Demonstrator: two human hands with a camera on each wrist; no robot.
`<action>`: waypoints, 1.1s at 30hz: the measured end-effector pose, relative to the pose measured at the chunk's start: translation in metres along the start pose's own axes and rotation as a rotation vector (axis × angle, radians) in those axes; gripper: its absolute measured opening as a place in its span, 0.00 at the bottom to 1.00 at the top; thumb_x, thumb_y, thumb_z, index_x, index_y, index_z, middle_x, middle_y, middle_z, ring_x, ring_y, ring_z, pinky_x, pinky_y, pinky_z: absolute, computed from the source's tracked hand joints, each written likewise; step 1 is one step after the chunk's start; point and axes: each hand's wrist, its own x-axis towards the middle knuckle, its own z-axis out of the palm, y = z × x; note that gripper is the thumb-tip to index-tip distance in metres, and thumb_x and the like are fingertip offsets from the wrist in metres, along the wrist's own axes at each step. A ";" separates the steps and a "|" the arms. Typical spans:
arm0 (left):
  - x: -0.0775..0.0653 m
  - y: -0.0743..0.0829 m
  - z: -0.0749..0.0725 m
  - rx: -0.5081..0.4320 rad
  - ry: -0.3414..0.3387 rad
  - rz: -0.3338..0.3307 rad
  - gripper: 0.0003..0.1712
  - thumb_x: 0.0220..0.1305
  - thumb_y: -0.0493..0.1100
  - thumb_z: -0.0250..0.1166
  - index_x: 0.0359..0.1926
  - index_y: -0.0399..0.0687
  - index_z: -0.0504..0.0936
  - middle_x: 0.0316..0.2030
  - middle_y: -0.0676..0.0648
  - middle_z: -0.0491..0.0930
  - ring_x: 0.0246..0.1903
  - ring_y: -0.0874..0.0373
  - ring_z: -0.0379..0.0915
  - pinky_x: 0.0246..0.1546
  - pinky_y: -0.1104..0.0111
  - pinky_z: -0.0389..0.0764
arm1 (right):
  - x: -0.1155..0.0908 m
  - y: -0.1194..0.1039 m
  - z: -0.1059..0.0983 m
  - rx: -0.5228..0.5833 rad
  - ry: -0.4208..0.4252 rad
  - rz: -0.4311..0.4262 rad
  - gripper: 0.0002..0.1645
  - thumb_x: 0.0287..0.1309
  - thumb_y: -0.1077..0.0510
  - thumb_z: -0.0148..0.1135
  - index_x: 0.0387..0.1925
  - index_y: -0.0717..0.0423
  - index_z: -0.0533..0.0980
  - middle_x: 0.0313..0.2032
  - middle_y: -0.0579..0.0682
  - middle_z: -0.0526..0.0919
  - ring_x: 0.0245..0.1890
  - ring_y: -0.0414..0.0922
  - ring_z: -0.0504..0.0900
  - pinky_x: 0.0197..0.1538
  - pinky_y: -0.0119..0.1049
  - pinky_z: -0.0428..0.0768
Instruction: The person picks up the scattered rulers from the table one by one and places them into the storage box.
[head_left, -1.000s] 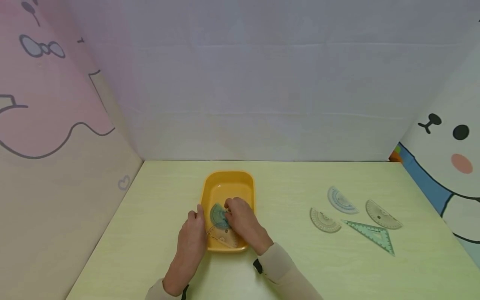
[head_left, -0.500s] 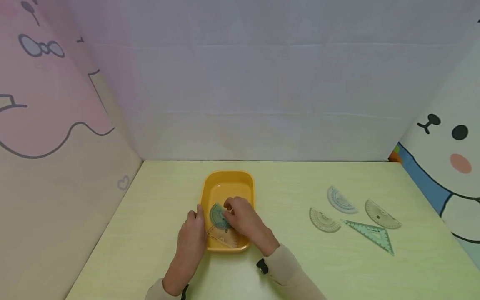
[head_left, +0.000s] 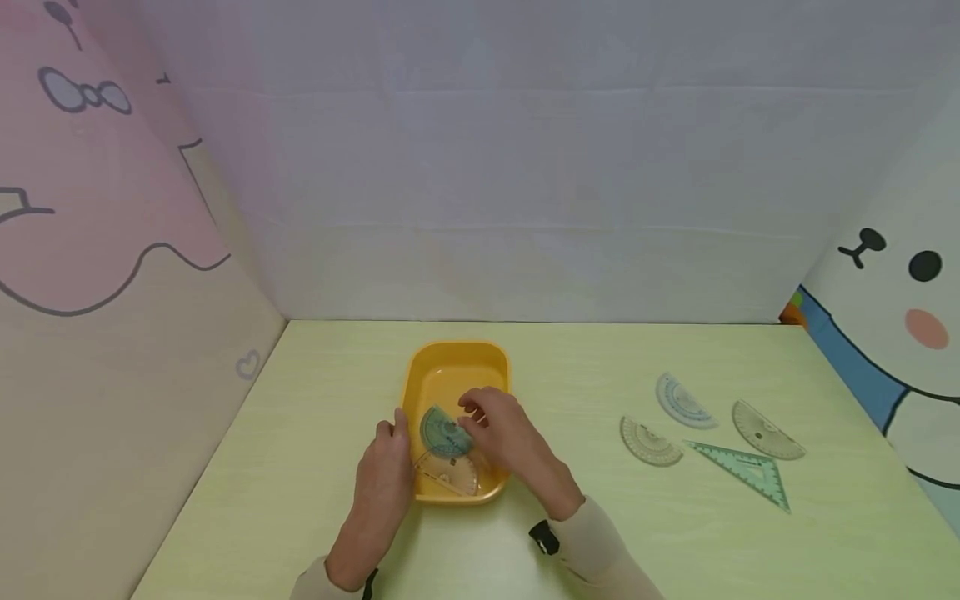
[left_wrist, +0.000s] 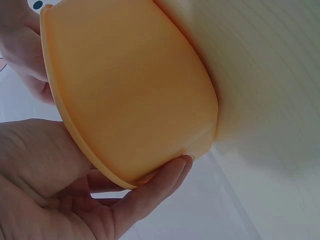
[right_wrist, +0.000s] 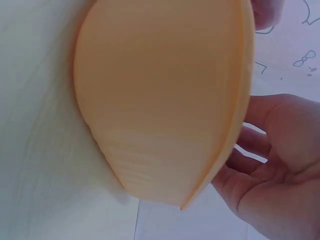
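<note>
My left hand [head_left: 384,471] grips the left rim of a yellow plastic tray [head_left: 456,375]. In the left wrist view a finger of the left hand [left_wrist: 50,185] presses along the tray's outer wall [left_wrist: 130,90]. A green protractor [head_left: 441,432] lies inside, partly over a clear protractor [head_left: 450,475] near the tray's front end. Over the tray's right side hovers my right hand [head_left: 510,429], fingers loosely bent beside the green protractor's edge and nothing held. The right wrist view has the right hand [right_wrist: 290,155] beyond the rim, its fingertips hidden by the tray wall.
To the right on the pale table [head_left: 585,533] lie a bluish clear protractor [head_left: 684,402], two greyish clear protractors, one nearer [head_left: 648,442] and one farther right [head_left: 767,431], and a green set square [head_left: 742,471]. A grey-white wall [head_left: 525,208] stands behind the table.
My right hand has drawn back to the right, off the green protractor, leaving more of it uncovered. The left hand and the tray have stayed in place.
</note>
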 end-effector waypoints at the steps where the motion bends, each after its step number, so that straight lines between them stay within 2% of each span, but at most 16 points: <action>1: 0.000 0.000 0.000 0.001 -0.001 -0.001 0.26 0.61 0.22 0.66 0.60 0.21 0.72 0.35 0.32 0.74 0.24 0.43 0.77 0.28 0.53 0.84 | -0.001 0.000 -0.001 0.000 0.003 -0.011 0.12 0.66 0.65 0.66 0.49 0.67 0.80 0.43 0.57 0.84 0.40 0.49 0.84 0.45 0.40 0.85; 6: 0.000 -0.001 0.000 0.004 -0.007 -0.005 0.27 0.61 0.21 0.66 0.61 0.20 0.72 0.36 0.32 0.74 0.25 0.43 0.77 0.29 0.54 0.84 | -0.003 0.001 -0.005 0.024 0.021 -0.054 0.12 0.65 0.67 0.66 0.49 0.68 0.80 0.43 0.60 0.84 0.39 0.52 0.85 0.45 0.45 0.86; 10: 0.000 -0.001 0.001 -0.002 -0.005 -0.002 0.27 0.61 0.21 0.66 0.61 0.20 0.72 0.36 0.32 0.75 0.25 0.43 0.77 0.29 0.54 0.84 | -0.007 0.003 -0.009 0.043 0.036 -0.056 0.12 0.65 0.68 0.66 0.49 0.69 0.80 0.44 0.61 0.84 0.40 0.52 0.85 0.46 0.48 0.85; 17: 0.000 0.000 0.000 -0.005 -0.001 0.003 0.27 0.60 0.20 0.66 0.60 0.20 0.71 0.36 0.31 0.75 0.25 0.43 0.77 0.28 0.54 0.84 | -0.014 0.006 -0.018 0.038 0.062 -0.050 0.13 0.65 0.67 0.66 0.50 0.67 0.80 0.45 0.59 0.84 0.41 0.50 0.84 0.46 0.45 0.86; 24: 0.000 0.000 0.000 0.003 0.001 0.001 0.27 0.60 0.20 0.66 0.61 0.20 0.72 0.36 0.32 0.75 0.24 0.45 0.76 0.28 0.55 0.84 | -0.021 0.010 -0.028 0.045 0.084 -0.066 0.14 0.64 0.67 0.67 0.50 0.67 0.80 0.45 0.60 0.84 0.41 0.50 0.84 0.46 0.46 0.85; 33: -0.001 0.000 0.001 0.007 0.016 0.012 0.28 0.58 0.20 0.67 0.61 0.20 0.72 0.36 0.32 0.75 0.24 0.44 0.76 0.26 0.55 0.83 | -0.030 0.022 -0.037 0.033 0.084 -0.088 0.13 0.65 0.66 0.67 0.50 0.65 0.80 0.45 0.59 0.85 0.41 0.50 0.84 0.45 0.41 0.85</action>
